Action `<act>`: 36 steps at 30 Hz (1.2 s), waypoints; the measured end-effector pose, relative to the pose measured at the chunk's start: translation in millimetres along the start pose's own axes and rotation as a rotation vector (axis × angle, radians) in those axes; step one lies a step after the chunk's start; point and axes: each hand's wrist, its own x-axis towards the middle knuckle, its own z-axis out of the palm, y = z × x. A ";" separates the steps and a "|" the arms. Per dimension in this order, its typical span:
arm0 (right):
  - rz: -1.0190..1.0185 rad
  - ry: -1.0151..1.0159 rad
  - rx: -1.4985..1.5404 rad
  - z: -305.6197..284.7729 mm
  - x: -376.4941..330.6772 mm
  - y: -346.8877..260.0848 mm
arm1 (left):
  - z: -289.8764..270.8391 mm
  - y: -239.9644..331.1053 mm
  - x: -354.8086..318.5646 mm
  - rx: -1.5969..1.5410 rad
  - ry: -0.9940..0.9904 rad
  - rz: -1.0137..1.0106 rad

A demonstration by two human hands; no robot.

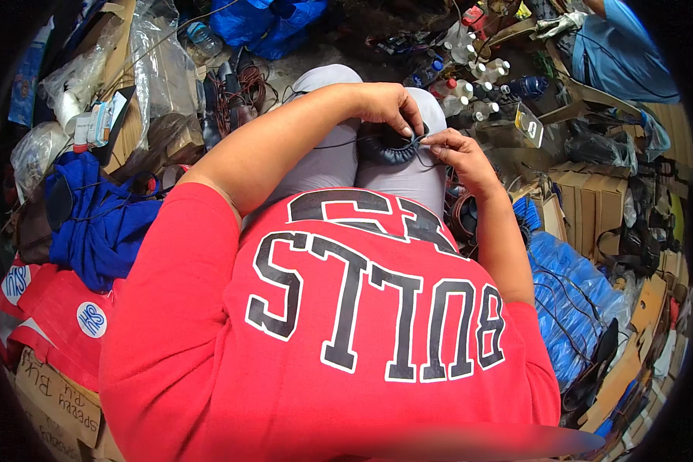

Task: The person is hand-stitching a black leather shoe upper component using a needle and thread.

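Note:
Across my thighs lies a dark, rounded shoe (393, 152) with a puckered, stitched-looking edge. My left hand (394, 108) comes over it from above, thumb and fingers closed on its upper edge. From the right, my right hand (463, 158) pinches at the same edge, its fingertips almost meeting those of the left. A thin dark cord (335, 145) runs leftward from the shoe over my grey trousers (323, 171). Whatever small thing sits between the right fingertips is too small to make out.
Dark shoes (231, 88) with cords lie left of my knees. Several capped bottles (470, 88) stand beyond the right knee. Blue cloth (100, 223) lies at left, a blue plastic bag (570, 300) and cardboard boxes (589, 204) at right. Another person's blue garment (624, 58) shows far right.

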 end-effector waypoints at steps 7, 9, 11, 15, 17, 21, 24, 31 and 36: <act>-0.192 0.219 -0.217 29.5 -3.9 -2.8 | 6.4 8.7 -17.4 0.336 0.300 -0.001; -0.236 0.259 -0.258 31.1 -10.4 -10.3 | 13.3 10.6 -44.9 0.667 0.505 0.039; -0.212 0.248 -0.333 32.9 -17.8 -17.9 | 20.8 11.5 -87.5 0.856 0.416 -0.005; -0.218 0.283 -0.340 41.5 -20.6 -11.2 | -1.2 -9.1 -124.8 0.801 0.621 -0.071; -0.315 0.358 -0.485 47.5 -21.3 -7.9 | -16.4 -6.2 -130.2 0.861 0.982 -0.106; -0.363 0.397 -0.667 55.2 -25.4 -6.0 | -9.9 -2.9 -122.6 0.863 0.960 0.076; -0.415 0.438 -0.770 60.4 -29.6 -9.7 | 36.6 10.3 -102.4 0.631 0.770 0.168; -0.162 0.274 -0.370 40.8 -22.7 -0.2 | 45.8 -10.3 -68.3 0.664 0.781 0.277; -0.129 0.101 -0.383 20.8 -11.2 -11.4 | 42.3 -10.5 -56.0 0.467 0.686 0.282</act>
